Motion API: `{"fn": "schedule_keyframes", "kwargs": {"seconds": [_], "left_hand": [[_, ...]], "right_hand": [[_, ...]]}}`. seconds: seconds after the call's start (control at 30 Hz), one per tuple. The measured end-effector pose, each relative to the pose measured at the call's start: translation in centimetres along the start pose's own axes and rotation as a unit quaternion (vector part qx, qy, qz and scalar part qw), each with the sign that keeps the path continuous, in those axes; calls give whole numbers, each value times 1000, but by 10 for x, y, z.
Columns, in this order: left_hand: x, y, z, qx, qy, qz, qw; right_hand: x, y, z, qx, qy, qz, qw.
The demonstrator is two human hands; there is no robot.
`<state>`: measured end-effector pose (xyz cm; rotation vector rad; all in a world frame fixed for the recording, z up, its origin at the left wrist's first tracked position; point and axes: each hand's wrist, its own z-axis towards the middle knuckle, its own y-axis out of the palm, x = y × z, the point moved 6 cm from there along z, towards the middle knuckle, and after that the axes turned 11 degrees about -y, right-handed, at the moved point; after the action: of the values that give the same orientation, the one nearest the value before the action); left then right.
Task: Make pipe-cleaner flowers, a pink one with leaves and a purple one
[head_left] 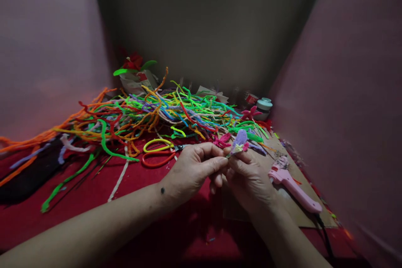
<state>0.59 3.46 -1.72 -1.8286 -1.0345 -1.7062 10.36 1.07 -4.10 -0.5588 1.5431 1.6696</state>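
Note:
A small pipe-cleaner flower [240,140] with a lilac petal, a pale yellow middle and a bit of pink stands up from between my fingertips. My left hand [196,165] pinches at its base with thumb and forefinger. From the other side my right hand [249,178] is closed on the same flower, thumb against the fingers. Its lower end is hidden behind my fingers. Just behind my left hand lie scissors [158,145] with one yellow and one red handle loop. A magenta pipe-cleaner flower [222,140] rests beyond my hands.
A big heap of coloured pipe cleaners [176,111] spreads across the back of the red cloth [185,226]. At right, a pink glue gun [295,186] with a black cord lies on a brown board [314,213]. A jar with a pale lid [264,104] stands behind.

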Motion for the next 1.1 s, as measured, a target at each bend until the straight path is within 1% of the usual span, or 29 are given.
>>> {"fn": "schedule_keyframes", "kwargs": {"seconds": [0.13, 0.33, 0.4, 0.43, 0.47, 0.5, 0.53, 0.57, 0.6, 0.63, 0.67, 0.7, 0.73, 0.77, 0.83, 0.87, 1.0, 1.1], "left_hand": [[3, 1, -3, 17, 11, 0, 1000], [8, 1, -5, 35, 29, -5, 999], [10, -3, -4, 37, 37, -20, 998], [10, -5, -2, 39, 42, -28, 998], [11, -8, -1, 40, 48, -37, 997], [11, -11, 1, 43, 53, -45, 997], [12, -14, 3, 47, 58, -52, 996], [12, -17, 4, 51, 60, -59, 995], [12, -19, 6, 54, 62, -66, 994], [11, -20, 7, 57, 64, -72, 994], [11, -21, 9, 57, 64, -76, 993], [10, -22, 10, 56, 64, -81, 993], [10, -22, 11, 52, 62, -86, 993], [9, -21, 12, 48, 59, -91, 993], [7, -21, 13, 44, 51, -97, 993], [6, -21, 14, 43, 48, -98, 993], [3, -23, 18, 35, 43, -92, 994], [0, -25, 21, 33, 39, -91, 995]], "right_hand": [[0, -1, -1, -7, 5, -5, 1000], [-1, -4, -6, 32, 3, -43, 999], [-5, -8, -9, 30, 7, -93, 995], [-10, -11, -9, 22, 1, -146, 989], [-19, -15, -7, 9, -13, -218, 976], [-31, -19, -3, -10, -43, -311, 950], [-47, -22, 2, -34, -94, -410, 906], [-64, -25, 9, -48, -152, -500, 851], [-81, -30, 18, -46, -198, -582, 787], [-95, -36, 28, -38, -210, -667, 714], [-104, -44, 39, -31, -189, -749, 634], [-109, -52, 51, -40, -141, -816, 560], [-110, -61, 61, -55, -84, -862, 497], [-108, -70, 69, -75, -23, -893, 444], [-103, -77, 79, -91, 15, -908, 409], [-98, -79, 81, -98, 25, -912, 397], [-81, -79, 82, -121, 39, -928, 350], [-84, -77, 82, -114, 47, -942, 311]]}}
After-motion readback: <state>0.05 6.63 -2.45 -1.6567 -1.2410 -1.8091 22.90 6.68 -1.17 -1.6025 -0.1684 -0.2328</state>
